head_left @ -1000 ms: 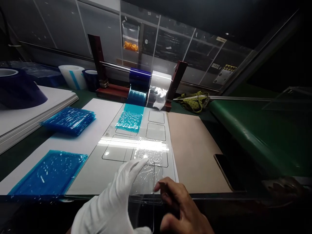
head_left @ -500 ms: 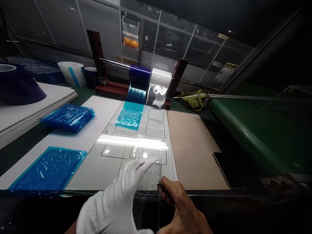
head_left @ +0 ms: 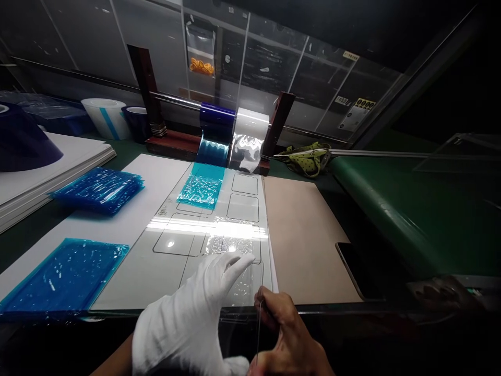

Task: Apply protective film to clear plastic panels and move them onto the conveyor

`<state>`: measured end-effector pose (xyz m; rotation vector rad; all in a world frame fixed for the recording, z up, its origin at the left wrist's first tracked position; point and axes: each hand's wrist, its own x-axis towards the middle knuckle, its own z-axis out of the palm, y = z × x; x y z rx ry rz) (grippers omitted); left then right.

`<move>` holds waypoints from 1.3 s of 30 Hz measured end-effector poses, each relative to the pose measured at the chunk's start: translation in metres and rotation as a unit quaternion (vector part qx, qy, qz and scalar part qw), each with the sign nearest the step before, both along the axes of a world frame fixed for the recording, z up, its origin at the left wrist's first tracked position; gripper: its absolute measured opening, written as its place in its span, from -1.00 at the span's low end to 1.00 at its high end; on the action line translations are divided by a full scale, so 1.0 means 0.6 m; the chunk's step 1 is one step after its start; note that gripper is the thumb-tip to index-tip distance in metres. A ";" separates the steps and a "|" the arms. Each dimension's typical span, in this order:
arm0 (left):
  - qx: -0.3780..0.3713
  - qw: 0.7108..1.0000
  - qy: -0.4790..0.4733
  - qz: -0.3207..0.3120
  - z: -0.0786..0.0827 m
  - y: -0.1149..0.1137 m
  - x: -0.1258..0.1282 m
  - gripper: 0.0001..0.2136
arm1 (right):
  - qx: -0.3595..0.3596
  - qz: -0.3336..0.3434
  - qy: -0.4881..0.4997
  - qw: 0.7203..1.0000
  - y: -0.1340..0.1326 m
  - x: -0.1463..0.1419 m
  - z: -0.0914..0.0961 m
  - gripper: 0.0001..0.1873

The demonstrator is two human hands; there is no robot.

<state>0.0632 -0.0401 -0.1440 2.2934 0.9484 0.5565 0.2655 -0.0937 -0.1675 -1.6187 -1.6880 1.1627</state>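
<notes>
My left hand, in a white glove, lies with fingers stretched flat on a clear film sheet at the near edge of a white template board. My bare right hand pinches the right edge of that clear sheet between thumb and fingertips. The board bears several outlined rectangles; a teal film piece covers one at its far end.
A dispenser stand holds a blue film roll and a clear roll. Blue film sheets and a stack lie at left, tape rolls behind. A brown board, a phone and a green conveyor are at right.
The view has shifted slightly. My right hand has closed into a pinch on the clear sheet's edge and lifted it a little; my left hand has slid slightly right on the sheet.
</notes>
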 end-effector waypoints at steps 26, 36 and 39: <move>0.262 0.944 0.119 0.162 0.028 -0.005 0.075 -0.04 | 0.277 -0.068 0.022 0.958 0.004 0.070 0.042 -0.87; -0.321 0.928 -0.132 -0.138 0.060 0.013 0.099 -0.57 | 0.243 -0.133 -0.270 0.922 0.117 0.215 -0.043 -0.71; -0.319 0.920 -0.138 -0.178 0.075 0.019 0.125 -0.52 | 0.260 -0.152 -0.297 0.906 0.117 0.233 -0.062 -0.71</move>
